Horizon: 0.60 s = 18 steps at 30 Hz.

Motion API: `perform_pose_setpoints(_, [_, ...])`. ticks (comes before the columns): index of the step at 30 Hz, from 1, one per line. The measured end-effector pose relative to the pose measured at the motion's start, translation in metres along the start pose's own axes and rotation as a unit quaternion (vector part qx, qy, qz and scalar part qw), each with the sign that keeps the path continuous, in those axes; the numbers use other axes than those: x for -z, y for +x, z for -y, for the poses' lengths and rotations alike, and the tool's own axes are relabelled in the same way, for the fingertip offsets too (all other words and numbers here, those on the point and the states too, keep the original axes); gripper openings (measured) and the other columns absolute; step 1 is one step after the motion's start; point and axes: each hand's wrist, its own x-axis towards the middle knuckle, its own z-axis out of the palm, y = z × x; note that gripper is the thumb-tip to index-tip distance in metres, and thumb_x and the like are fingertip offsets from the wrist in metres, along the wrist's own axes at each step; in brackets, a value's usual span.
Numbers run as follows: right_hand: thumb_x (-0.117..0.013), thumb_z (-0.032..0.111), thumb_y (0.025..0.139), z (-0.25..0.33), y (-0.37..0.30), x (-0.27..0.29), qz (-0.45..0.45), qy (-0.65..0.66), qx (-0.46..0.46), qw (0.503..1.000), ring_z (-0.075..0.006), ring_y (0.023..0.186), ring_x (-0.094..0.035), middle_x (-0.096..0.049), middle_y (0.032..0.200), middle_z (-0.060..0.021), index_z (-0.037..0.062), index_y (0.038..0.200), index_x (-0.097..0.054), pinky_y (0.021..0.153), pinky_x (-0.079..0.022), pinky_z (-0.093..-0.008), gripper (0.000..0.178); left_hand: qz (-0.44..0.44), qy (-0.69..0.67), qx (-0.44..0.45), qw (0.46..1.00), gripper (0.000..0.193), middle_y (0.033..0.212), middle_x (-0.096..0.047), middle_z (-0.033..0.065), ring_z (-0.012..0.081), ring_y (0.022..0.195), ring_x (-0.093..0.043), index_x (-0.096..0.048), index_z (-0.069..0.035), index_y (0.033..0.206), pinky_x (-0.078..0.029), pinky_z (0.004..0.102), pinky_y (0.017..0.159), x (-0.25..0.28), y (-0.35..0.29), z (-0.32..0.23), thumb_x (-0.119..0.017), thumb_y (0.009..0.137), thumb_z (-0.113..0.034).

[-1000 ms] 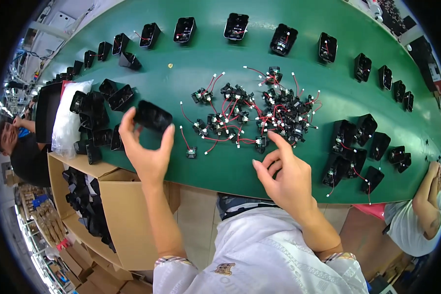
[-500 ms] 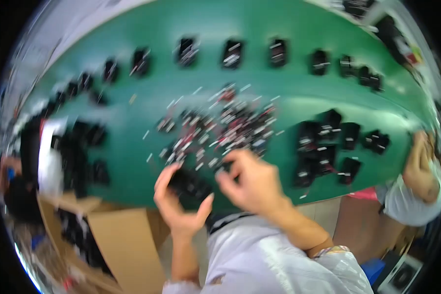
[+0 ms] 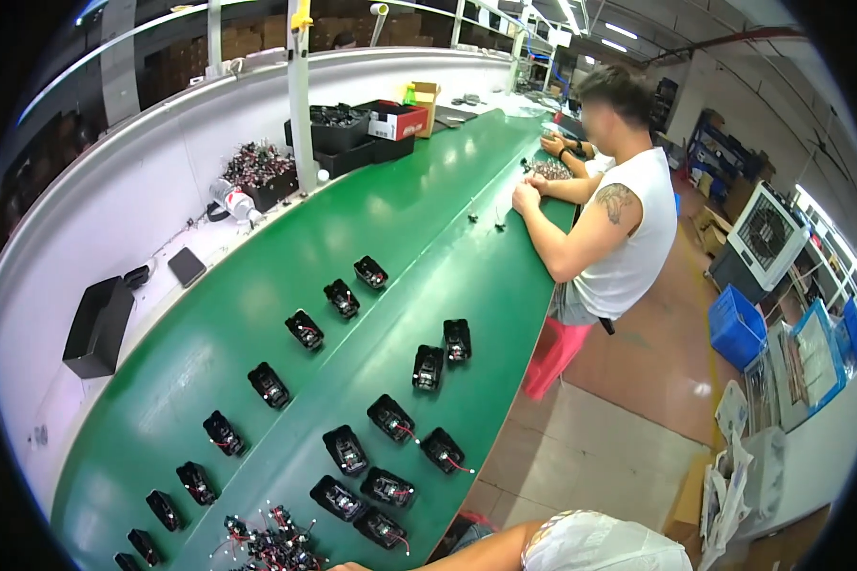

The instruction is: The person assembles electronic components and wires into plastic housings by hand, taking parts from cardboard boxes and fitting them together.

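Observation:
Only my right forearm and a sliver of my right hand point(image 3: 348, 567) show at the bottom edge, beside a pile of small black parts with red wires and pale tips point(image 3: 276, 544). The fingers are cut off, so what they hold does not show. My left hand is out of view. Just beyond the right hand lies a cluster of black plastic housings, the nearest one point(image 3: 381, 528) with a red wire trailing from it. A line of similar housings, among them one point(image 3: 269, 384), runs diagonally along the green table point(image 3: 371, 333).
A co-worker in a white sleeveless top point(image 3: 628, 228) sits at the table's right edge, hands near small parts. Black bins point(image 3: 338, 133), a plastic bottle point(image 3: 233, 200) and a black tray point(image 3: 98, 325) line the left ledge. Blue crates point(image 3: 736, 324) and a fan unit point(image 3: 769, 233) stand right.
The view has swung right and up, along the table toward the co-worker. My left hand and the black housing in it have left the picture; my right hand is nearly out at the bottom.

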Motion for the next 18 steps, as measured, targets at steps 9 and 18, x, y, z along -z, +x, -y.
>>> perform_pose_setpoints(9, [-0.065,0.017,0.081,-0.009,0.006,-0.002,-0.027,-0.014,0.016,0.999,-0.0362,0.069,-0.067,-0.065,0.085,-0.0141,0.0071,0.1,-0.06,0.057,-0.054,-0.045,0.022,-0.02,0.031,0.005,0.999,0.082,0.127,-0.055,0.0253,0.0327,0.108,-0.062,-0.036,0.007,0.14,-0.053,0.0411,0.094,-0.007,0.002,0.001,-0.084,0.078,-0.018])
perform_pose_setpoints(18, [-0.075,0.014,0.079,-0.019,0.011,-0.002,-0.057,-0.021,0.022,0.998,-0.0241,0.063,-0.067,-0.068,0.082,-0.0099,0.0047,0.107,-0.065,0.053,-0.053,-0.0354,0.03,-0.057,-0.088,0.096,0.99,0.091,0.137,-0.046,0.0207,0.0313,0.123,-0.05,-0.032,0.0,0.142,-0.042,0.0411,0.105,-0.007,-0.008,0.023,-0.083,0.066,-0.004])
